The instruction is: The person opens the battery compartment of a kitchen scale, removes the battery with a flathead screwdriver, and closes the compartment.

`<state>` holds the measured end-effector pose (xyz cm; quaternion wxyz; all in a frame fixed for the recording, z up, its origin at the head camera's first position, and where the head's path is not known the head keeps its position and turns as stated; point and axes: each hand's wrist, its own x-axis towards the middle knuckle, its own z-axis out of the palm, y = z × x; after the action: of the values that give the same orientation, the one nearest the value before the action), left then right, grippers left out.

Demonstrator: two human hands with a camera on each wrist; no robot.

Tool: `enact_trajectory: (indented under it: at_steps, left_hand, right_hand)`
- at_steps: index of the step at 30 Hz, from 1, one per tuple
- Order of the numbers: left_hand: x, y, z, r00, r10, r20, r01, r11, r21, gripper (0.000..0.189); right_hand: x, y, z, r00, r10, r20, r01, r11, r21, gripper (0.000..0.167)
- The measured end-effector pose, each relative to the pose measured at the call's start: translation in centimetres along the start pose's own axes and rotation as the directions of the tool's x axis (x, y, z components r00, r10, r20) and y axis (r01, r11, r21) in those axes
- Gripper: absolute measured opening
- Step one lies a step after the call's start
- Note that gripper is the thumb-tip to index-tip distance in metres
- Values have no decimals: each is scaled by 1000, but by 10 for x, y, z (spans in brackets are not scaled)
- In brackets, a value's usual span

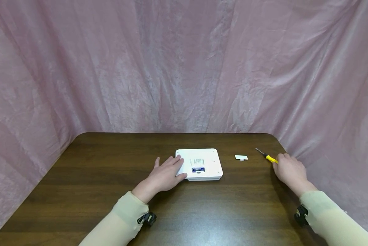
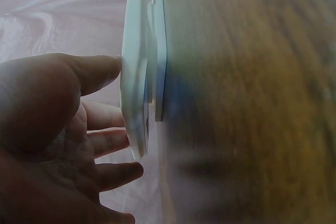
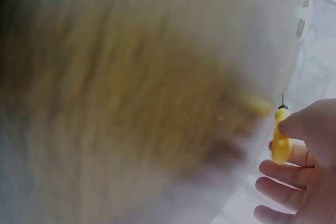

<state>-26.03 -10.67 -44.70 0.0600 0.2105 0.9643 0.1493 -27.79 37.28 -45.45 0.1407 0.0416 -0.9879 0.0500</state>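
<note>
A flat white device (image 1: 208, 164), looking like a kitchen scale turned underside up, lies on the table with its battery compartment uncovered. A blue battery (image 1: 198, 169) sits in that compartment. My left hand (image 1: 167, 174) rests on the device's left side with fingers spread; in the left wrist view, the thumb (image 2: 102, 72) touches its edge. Off to the right, my right hand (image 1: 291, 169) pinches the yellow handle of a screwdriver (image 1: 270, 158) between thumb and index finger, its metal shaft pointing away to the left. The right wrist view shows that handle (image 3: 281, 150) against the fingers.
A small white battery cover (image 1: 241, 157) with a tab lies between the device and the screwdriver. The brown wooden table (image 1: 110, 164) has rounded far corners. Pink curtains (image 1: 184, 68) hang behind the table and at both sides.
</note>
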Motion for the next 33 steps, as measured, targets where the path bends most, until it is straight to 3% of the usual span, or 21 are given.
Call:
enact_trajectory:
  at_steps: [5,14,22,33]
  left_hand:
    - [0,0,-1,1000,-2,-2,2,1000,11,70]
    - [-2,1,-2,1000,-7,2,7,1000,13,71]
    - [-2,3,-4,1000,-12,4,12,1000,17,72]
    - [-5,5,-4,1000,-1,11,1,1000,15,71]
  right_hand:
    - [1,-12,-5,997,17,-76,-12,998,62,17]
    - [10,-48,-17,995,9,-104,8,986,164,16]
    - [9,-89,-30,991,-57,-124,87,964,253,17]
    - [7,-129,-47,969,-214,-123,241,924,295,15]
